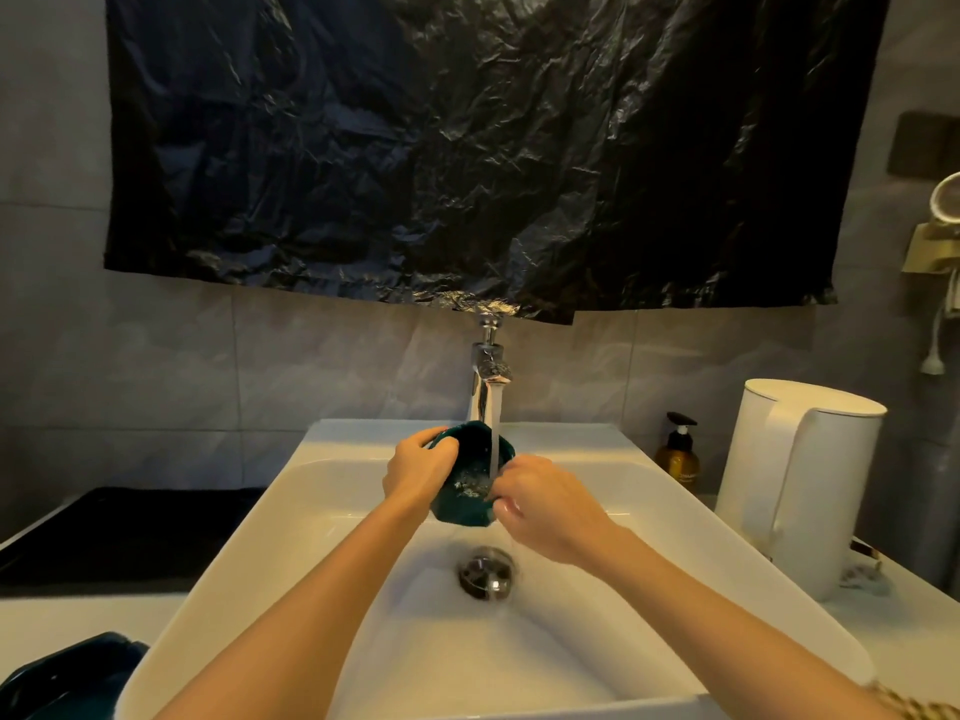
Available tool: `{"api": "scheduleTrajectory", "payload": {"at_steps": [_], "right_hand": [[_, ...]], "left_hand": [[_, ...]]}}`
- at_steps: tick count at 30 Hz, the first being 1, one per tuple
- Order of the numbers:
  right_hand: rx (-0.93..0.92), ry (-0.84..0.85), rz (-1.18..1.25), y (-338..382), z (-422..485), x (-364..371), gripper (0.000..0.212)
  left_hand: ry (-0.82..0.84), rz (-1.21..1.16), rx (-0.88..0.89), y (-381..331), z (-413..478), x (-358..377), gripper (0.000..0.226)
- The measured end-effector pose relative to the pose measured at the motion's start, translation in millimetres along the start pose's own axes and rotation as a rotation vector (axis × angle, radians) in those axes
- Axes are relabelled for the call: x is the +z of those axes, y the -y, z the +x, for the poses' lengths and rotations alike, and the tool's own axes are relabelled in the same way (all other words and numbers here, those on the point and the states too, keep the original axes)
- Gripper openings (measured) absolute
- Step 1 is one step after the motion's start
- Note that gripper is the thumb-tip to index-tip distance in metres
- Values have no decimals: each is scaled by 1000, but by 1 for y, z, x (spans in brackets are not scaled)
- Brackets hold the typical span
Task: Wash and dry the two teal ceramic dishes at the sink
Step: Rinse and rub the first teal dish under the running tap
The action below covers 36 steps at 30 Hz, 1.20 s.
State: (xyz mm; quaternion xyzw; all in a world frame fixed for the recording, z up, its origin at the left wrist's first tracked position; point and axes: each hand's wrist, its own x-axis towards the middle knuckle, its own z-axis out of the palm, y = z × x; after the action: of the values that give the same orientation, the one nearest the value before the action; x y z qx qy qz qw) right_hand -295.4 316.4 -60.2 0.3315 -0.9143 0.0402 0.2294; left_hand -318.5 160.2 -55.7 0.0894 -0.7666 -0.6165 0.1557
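Observation:
A small teal ceramic dish (pixel 475 459) is held tilted under the running tap (pixel 487 379) above the white sink (pixel 649 517). My left hand (pixel 418 472) grips its left rim. My right hand (pixel 543 504) is on the right side, fingers curled over the rim into the dish where the water lands. A second, larger teal dish (pixel 72 678) lies on the counter at the bottom left, partly cut off by the frame edge.
The drain (pixel 487 571) sits in the middle of the basin. A white kettle (pixel 800 485) and an amber pump bottle (pixel 678 452) stand right of the sink. A black mat (pixel 119 532) lies left. Black plastic sheet (pixel 467 148) covers the wall above.

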Motion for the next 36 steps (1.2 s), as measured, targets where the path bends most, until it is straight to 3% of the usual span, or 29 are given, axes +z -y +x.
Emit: {"api": "scheduleTrajectory", "payload": {"at_steps": [4,7,8,10,12,18,21,23,24,27,32,34,36], "right_hand": [[307,-215,430,3,11,7,21],[550,31,859,-3,21,9,60],[598,119,915,-5,24,9,60],[611,163,777,-8,26,8,36],[609,73,583,-11,29,9,20],[624,2,341,-11,31,22,15],[545,129,487,-12,29,20,18],[475,191,623,-13,27,21,39],[442,171,609,-13,28,23,43],[437,93,432,-13,31,26,16],[451,176,346,-16,30,21,24],[451,268,463,-16,28,22,21],[580,326,775,-15,24,14,33]], "left_hand": [[24,-7,-39,-1,4,-1,27],[88,6,-67,1,3,0,19],[117,25,-66,1,1,1,15],[161,56,-76,1,-1,4,10],[188,63,-93,1,-3,6,10],[216,106,-152,2,-2,6,9],[202,147,-115,4,-1,2,12],[207,180,-96,5,0,0,12],[217,194,-97,5,-1,0,12],[286,203,-123,2,-3,3,11],[390,201,-156,-3,-9,3,9],[400,180,-185,1,-7,3,11],[402,72,-256,5,-4,2,6]]}}
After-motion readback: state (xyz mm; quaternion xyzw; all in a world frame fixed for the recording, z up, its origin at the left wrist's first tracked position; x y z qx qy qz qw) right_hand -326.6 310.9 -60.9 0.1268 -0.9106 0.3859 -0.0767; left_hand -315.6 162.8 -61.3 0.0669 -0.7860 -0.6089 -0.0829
